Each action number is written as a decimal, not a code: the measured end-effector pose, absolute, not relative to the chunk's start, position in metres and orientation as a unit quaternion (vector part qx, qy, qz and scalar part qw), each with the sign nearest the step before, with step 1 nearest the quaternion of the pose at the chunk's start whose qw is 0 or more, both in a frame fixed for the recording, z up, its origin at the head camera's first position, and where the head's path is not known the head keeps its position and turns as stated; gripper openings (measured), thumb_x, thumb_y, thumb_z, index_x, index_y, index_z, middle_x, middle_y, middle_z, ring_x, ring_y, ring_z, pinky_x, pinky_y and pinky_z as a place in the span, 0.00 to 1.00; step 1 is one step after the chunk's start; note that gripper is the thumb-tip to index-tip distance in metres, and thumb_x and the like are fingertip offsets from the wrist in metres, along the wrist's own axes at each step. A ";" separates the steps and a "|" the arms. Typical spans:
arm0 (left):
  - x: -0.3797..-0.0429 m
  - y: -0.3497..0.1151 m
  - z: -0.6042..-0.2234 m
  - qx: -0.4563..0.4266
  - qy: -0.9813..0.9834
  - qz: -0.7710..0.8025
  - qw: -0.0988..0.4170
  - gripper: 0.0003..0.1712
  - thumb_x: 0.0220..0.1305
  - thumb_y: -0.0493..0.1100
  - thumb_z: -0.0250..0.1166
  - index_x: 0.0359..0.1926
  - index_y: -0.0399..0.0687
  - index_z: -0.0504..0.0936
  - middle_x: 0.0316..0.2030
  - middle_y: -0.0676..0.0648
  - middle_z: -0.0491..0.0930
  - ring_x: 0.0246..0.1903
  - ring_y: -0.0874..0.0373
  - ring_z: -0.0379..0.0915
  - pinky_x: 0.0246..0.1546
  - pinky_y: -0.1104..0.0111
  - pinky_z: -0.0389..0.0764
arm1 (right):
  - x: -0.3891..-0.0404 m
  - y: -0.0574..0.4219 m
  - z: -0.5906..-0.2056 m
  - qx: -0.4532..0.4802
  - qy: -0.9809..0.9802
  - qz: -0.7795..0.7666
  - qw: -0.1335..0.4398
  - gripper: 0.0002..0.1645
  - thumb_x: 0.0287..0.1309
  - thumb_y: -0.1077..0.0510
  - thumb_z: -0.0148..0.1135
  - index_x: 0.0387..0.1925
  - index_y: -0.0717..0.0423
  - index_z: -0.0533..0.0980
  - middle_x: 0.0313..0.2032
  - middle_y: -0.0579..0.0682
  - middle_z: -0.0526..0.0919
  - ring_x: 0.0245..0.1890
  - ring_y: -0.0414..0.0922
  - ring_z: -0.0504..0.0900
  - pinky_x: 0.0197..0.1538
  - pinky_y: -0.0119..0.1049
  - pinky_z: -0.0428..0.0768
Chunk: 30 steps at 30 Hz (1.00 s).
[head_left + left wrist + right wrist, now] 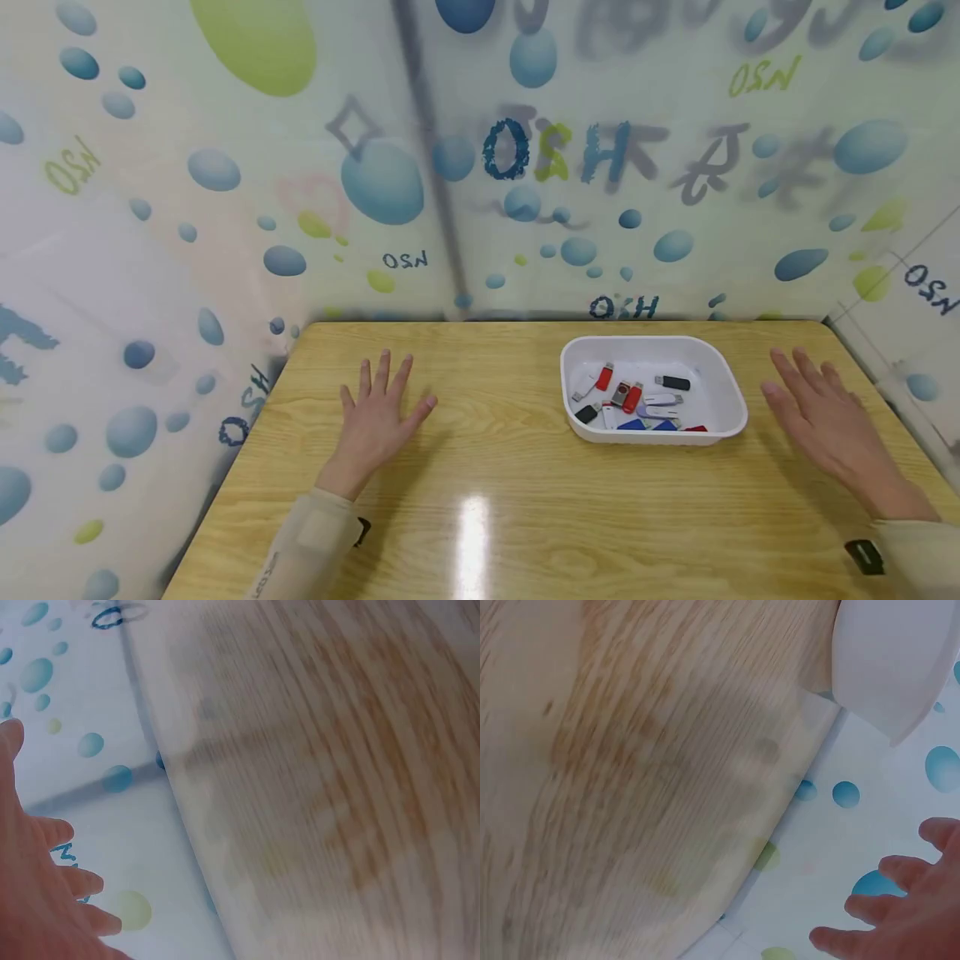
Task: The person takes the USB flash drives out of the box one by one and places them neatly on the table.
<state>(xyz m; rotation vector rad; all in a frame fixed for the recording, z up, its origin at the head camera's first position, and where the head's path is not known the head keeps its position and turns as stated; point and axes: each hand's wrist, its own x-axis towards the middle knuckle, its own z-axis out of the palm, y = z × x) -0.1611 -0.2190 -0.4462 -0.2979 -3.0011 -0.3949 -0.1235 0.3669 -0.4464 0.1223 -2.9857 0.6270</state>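
My left hand (375, 425) is over the left part of the wooden table, fingers spread and straight, holding nothing. To the right of the white tray (652, 435), my right hand (832, 425) is held with its fingers extended and grips nothing. Inside the tray lie several USB flash drives, among them a black one (673, 383), a red one (632, 397) and a blue one (632, 425). In the right wrist view the tray's outer wall (889, 660) shows at the top right, apart from the fingers (877, 907). The left wrist view shows the left fingers (82, 881) beside bare wood.
The wooden table (495, 467) carries the tray at its back right. A sheet printed with drops and letters (555, 208) hangs along the table's back edge and continues at both sides. Each wrist wears a black strap, such as the right strap (864, 557).
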 end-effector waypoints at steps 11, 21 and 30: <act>-0.162 -0.213 -0.444 -0.096 -0.963 -0.248 0.051 0.44 0.69 0.70 0.45 0.76 0.53 0.50 0.74 0.38 0.43 0.71 0.35 0.33 0.61 0.27 0.44 | -0.126 0.354 -0.445 0.001 -0.967 0.253 0.022 0.41 0.74 0.40 0.36 0.75 0.61 0.42 0.67 0.75 0.54 0.60 0.75 0.60 0.53 0.74 0.62; -0.159 -0.194 -0.442 -0.100 -0.909 -0.404 0.024 0.40 0.71 0.65 0.47 0.75 0.49 0.53 0.73 0.42 0.50 0.71 0.41 0.44 0.68 0.41 0.54 | -0.127 0.343 -0.444 -0.033 -0.957 0.285 0.044 0.39 0.73 0.39 0.40 0.62 0.72 0.66 0.45 0.70 0.80 0.39 0.61 0.82 0.37 0.58 0.81; -0.160 -0.178 -0.446 -0.091 -0.863 -0.496 0.031 0.35 0.72 0.61 0.50 0.70 0.43 0.62 0.68 0.40 0.62 0.67 0.41 0.56 0.64 0.44 0.65 | -0.130 0.332 -0.444 -0.038 -0.958 0.281 0.039 0.32 0.71 0.43 0.47 0.49 0.71 0.76 0.30 0.54 0.85 0.30 0.48 0.81 0.29 0.36 0.78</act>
